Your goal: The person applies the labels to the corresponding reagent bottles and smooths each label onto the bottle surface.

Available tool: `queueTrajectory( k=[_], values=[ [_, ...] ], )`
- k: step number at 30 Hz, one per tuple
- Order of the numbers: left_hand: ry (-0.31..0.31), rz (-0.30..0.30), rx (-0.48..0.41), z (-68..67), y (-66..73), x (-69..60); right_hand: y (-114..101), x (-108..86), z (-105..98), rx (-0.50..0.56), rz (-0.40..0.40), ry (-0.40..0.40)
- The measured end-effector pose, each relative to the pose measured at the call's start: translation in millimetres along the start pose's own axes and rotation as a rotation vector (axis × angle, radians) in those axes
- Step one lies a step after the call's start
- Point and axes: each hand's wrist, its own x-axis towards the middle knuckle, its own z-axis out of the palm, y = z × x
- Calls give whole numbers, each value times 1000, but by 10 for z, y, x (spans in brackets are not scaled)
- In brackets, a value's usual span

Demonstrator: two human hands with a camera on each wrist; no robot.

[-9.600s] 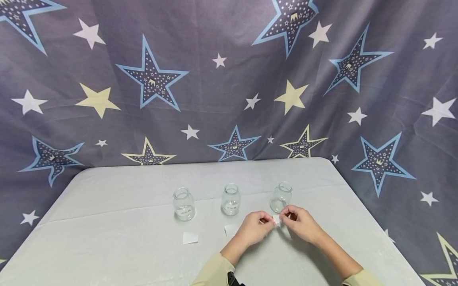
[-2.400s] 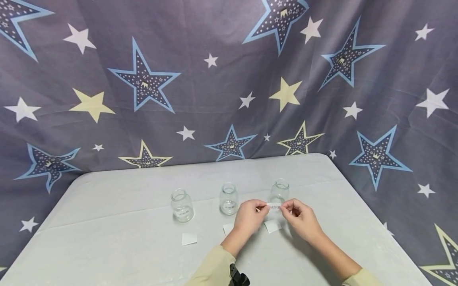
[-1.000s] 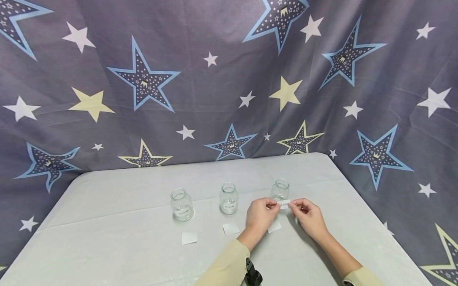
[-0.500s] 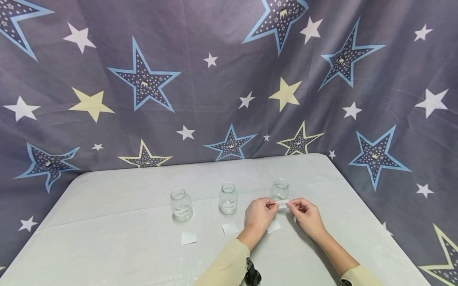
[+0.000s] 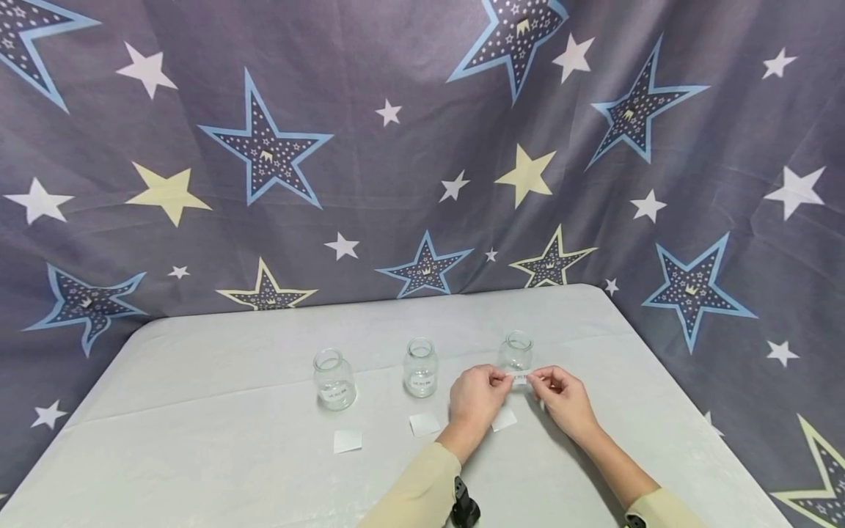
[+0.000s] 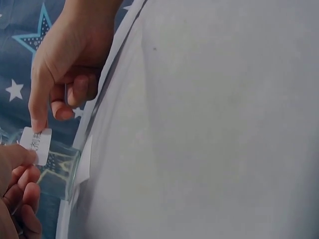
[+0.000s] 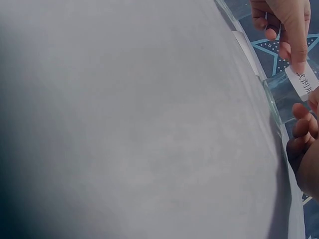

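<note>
A small white label (image 5: pixel 520 377) with dark printed characters is stretched between both hands, in front of the lower part of the right-hand glass jar (image 5: pixel 516 353). My left hand (image 5: pixel 477 402) pinches its left end with thumb and forefinger; my right hand (image 5: pixel 565 402) pinches the other end. In the left wrist view, the label (image 6: pixel 43 148) overlaps the clear jar (image 6: pixel 60 174); whether it touches the glass I cannot tell. The right wrist view also catches the label (image 7: pixel 300 83) under a fingertip. Just below the hands lies a white paper square (image 5: pixel 505 419), partly covered by the left hand.
To the left stand two similar open glass jars, the middle one (image 5: pixel 421 364) and the left one (image 5: pixel 333 375), each bearing a white label low on its front. Paper squares lie before them, one (image 5: pixel 424 424) and another (image 5: pixel 348 441). A star-patterned curtain (image 5: pixel 370 183) borders the table (image 5: pixel 218 440).
Earlier both hands worked at a white paper square; then the label came up between them and the square lay on the table. The hands then shifted slightly right, and have barely moved since.
</note>
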Motion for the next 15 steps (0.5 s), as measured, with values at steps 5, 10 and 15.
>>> queueTrajectory(
  k=[5, 10, 15],
  values=[
    [-13, 26, 6, 3, -33, 17, -246, -57, -7, -13, 7, -2],
    [-16, 37, 21, 6, -53, 26, -341, -70, -8, -16, 15, -4],
    [-20, 47, 21, 3, -57, 28, -344, -63, -6, -33, 49, -6]
  ],
)
